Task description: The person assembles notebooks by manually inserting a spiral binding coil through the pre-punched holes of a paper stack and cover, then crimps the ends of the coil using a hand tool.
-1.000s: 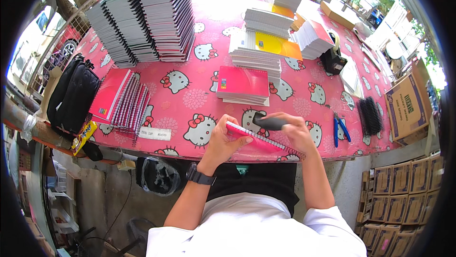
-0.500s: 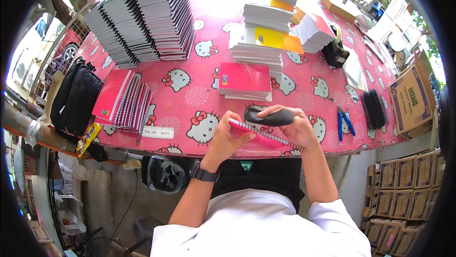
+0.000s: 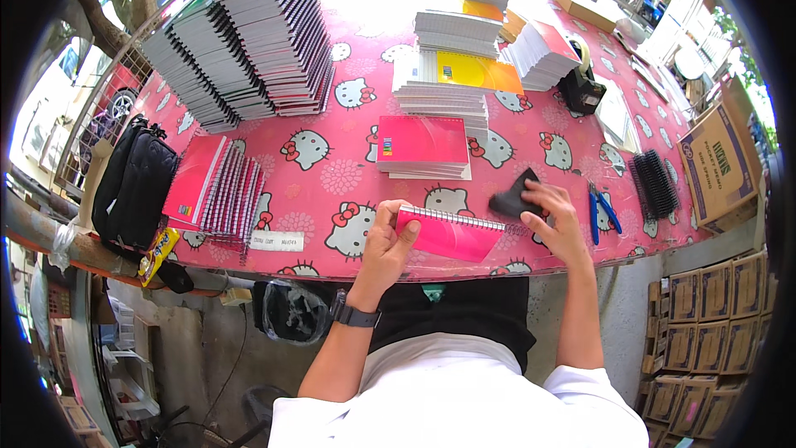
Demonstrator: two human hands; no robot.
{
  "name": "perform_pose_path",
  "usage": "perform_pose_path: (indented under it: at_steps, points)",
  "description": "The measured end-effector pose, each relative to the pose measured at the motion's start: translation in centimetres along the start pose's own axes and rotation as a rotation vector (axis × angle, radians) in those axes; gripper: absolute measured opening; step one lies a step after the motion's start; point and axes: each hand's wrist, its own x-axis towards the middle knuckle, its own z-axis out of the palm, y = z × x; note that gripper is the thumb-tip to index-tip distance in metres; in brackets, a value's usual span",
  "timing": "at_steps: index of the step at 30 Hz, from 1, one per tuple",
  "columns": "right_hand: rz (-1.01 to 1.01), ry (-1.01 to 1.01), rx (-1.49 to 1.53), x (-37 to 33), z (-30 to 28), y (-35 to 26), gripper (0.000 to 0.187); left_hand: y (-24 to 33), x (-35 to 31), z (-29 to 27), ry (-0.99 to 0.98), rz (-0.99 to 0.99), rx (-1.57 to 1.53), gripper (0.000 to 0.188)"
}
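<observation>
A pink spiral notebook (image 3: 452,237) is tilted above the near edge of the table, its coil along the upper side. My left hand (image 3: 388,241) pinches its left end, thumb on the cover. To the right of the notebook, my right hand (image 3: 554,217) has its fingers and thumb on a black curved hand tool (image 3: 516,198), whose exact kind I cannot make out. It is low over the tabletop or resting on it. Just behind the notebook lies a short stack of pink-covered pads (image 3: 424,145). Blue-handled pliers (image 3: 604,213) lie to the right of my right hand.
Tall stacks of spiral notebooks (image 3: 274,42) stand back left, with pink ones (image 3: 211,187) beside a black bag (image 3: 137,183). Unbound paper stacks (image 3: 460,75), a tape dispenser (image 3: 583,87), a black brush (image 3: 653,187) and a cardboard box (image 3: 720,166) stand on the right.
My right hand has moved right and away from the coil with the black tool. The notebook now shows more of its cover, and my left hand still holds it.
</observation>
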Motion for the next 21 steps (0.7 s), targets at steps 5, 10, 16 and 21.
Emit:
perform_pose_path:
  at_steps: [5, 10, 16, 21]
  points:
    - [-0.179, 0.052, -0.034, 0.8, -2.4, -6.3, 0.032, 1.6, -0.3, 1.2, -0.031, 0.191, 0.054, 0.018]
    - [-0.200, -0.009, 0.380, 1.1, 1.8, -12.5, 0.030, 4.1, -1.0, 2.5, 0.006, 0.166, 0.082, 0.022]
    - [-0.282, -0.158, 0.238, 0.5, 2.9, -13.3, 0.054, 4.3, -1.1, 1.9, 0.020, 0.195, 0.077, 0.023]
    - [-0.169, -0.353, 0.245, 1.1, 2.8, -13.7, 0.086, 5.2, -1.7, 1.7, -0.165, 0.169, 0.169, 0.025]
